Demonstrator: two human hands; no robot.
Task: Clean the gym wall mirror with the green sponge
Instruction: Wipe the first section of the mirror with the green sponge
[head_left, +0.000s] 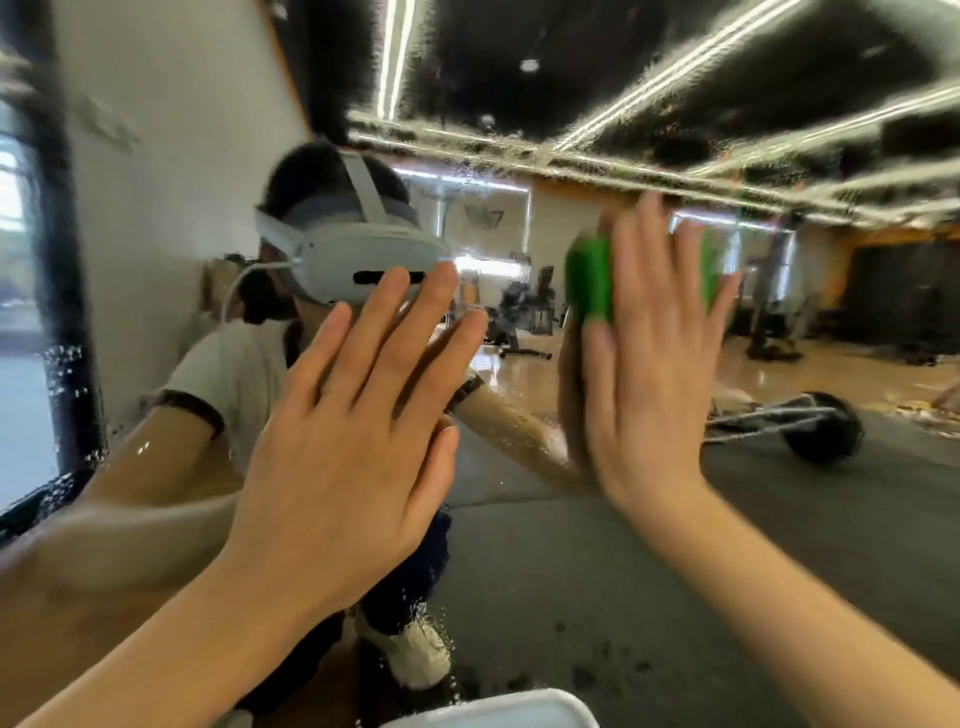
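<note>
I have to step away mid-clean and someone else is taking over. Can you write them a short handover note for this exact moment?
Left hand: flat, fingers straight, palm on the mirror; no grip on anything.
Right hand: fingers straight, pressing the green sponge flat against the glass, to the right of the left hand.
Done: the glass is wet, with water streaks across the top and droplets at the left edge and bottom.
Left: keep wiping; how much is already scrubbed cannot be told.
A white container rim shows at the bottom edge.

My one head-worn camera looked forward, very close to the wet wall mirror (519, 545), which filled the view and reflected the gym behind me, my hands raised before it.
</note>
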